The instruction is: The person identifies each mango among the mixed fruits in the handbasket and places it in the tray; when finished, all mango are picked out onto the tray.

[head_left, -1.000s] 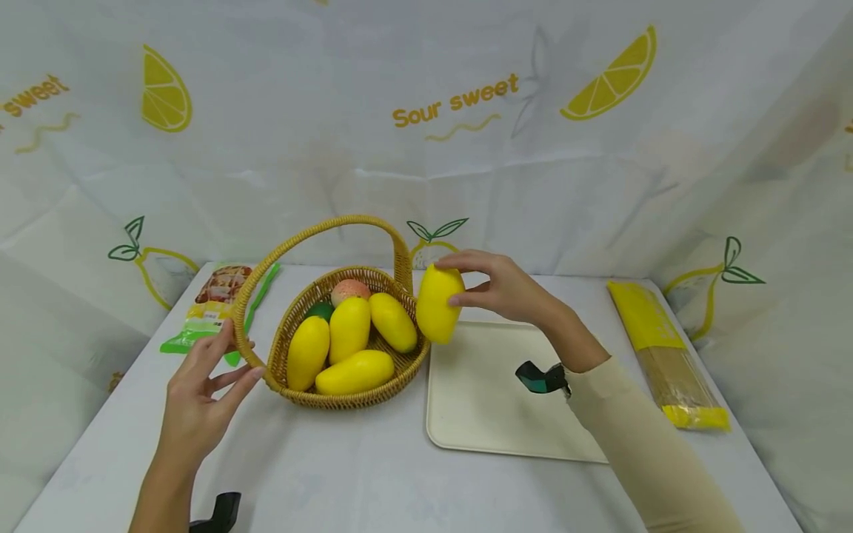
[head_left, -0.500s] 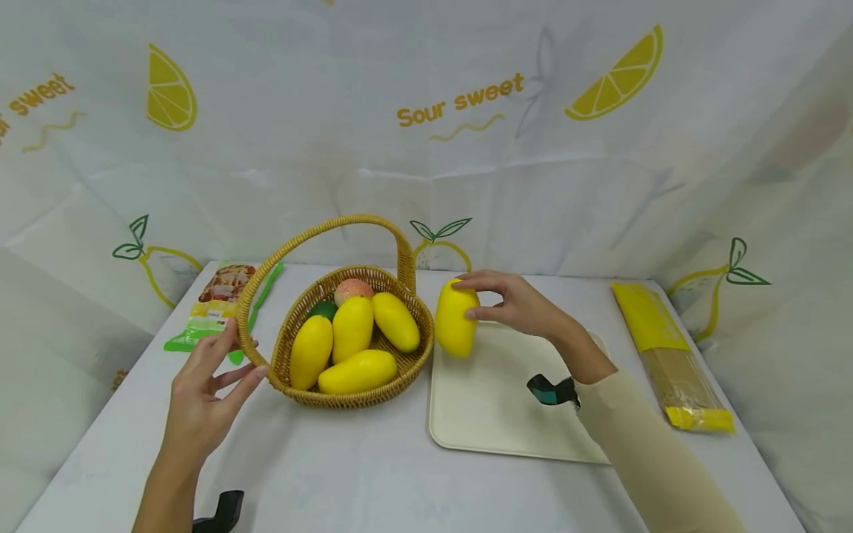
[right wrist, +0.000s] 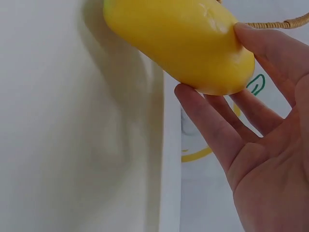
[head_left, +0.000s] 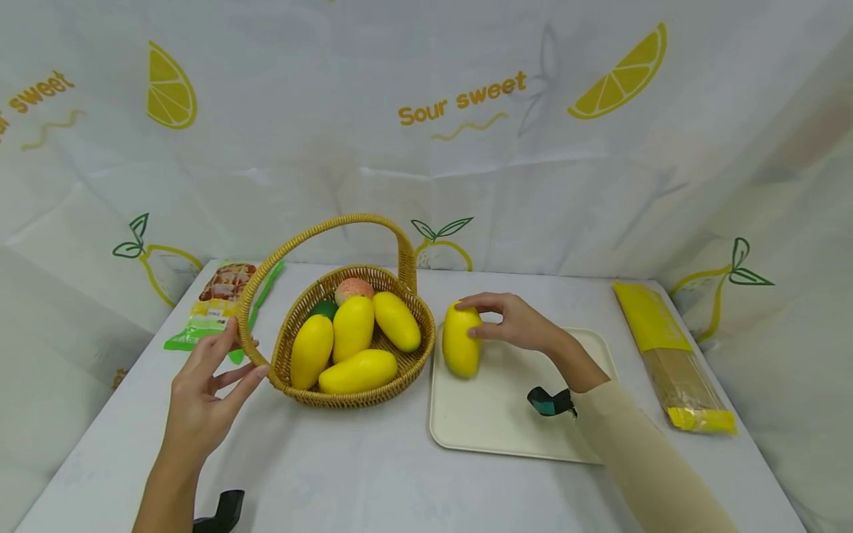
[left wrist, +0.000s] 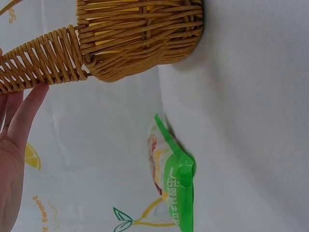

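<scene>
left grip apparently curled, right grip pinching

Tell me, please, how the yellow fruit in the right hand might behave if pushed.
The yellow fruit would probably roll or rock, since its sides are rounded. It may slip, as its surface looks smooth and shiny. It seems fairly firm: its outline shows no sag in the right hand.

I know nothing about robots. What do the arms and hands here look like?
They're a person's, not a robot's. The left hand and right hand wear no gloves. A plain cream sleeve covers the right forearm; the left forearm is bare where visible. A black angled piece shows by the left wrist, and a black-and-teal piece by the right. I see no cables.
</scene>
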### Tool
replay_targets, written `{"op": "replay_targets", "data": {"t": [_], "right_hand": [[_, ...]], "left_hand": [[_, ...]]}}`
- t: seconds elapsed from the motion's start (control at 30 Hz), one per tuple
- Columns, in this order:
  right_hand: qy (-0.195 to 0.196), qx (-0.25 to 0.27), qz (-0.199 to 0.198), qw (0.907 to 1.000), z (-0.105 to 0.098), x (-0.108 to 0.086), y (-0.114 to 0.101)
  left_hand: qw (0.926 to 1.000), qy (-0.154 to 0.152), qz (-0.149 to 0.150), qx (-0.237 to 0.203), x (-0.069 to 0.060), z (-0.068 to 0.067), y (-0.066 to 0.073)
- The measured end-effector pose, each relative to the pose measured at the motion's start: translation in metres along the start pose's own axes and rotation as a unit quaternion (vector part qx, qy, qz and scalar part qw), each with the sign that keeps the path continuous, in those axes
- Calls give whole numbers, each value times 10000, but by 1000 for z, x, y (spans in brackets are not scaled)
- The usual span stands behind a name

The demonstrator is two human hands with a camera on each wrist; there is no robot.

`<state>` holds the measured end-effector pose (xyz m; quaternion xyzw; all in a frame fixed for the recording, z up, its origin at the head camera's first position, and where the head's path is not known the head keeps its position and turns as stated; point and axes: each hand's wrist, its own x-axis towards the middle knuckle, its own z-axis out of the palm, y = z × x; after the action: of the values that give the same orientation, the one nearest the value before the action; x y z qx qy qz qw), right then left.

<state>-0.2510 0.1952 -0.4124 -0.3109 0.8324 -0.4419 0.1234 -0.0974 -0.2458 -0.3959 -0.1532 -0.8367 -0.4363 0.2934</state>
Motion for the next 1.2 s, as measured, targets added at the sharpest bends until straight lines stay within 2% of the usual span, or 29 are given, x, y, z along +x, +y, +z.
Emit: {"op": "replay_targets", "data": {"t": [0.4, 0.53, 0.67, 1.03, 1.2], "right_hand": [[-144, 17, 392, 9991, 7, 4, 3], [-235, -17, 539, 9983, 9, 5, 3], [-270, 19, 566, 9980, 10, 6, 4], [-323, -156, 646, 9973, 9, 4, 9], [-351, -111, 549, 9978, 10, 4, 11]], "left_hand": [[10000, 33, -10, 2, 0, 0, 1], [9998, 78, 60, -186, -1, 1, -1], [9993, 81, 116, -351, -1, 2, -3], [9993, 94, 133, -341, -1, 4, -4], [9997, 68, 83, -203, -1, 2, -2]]}}
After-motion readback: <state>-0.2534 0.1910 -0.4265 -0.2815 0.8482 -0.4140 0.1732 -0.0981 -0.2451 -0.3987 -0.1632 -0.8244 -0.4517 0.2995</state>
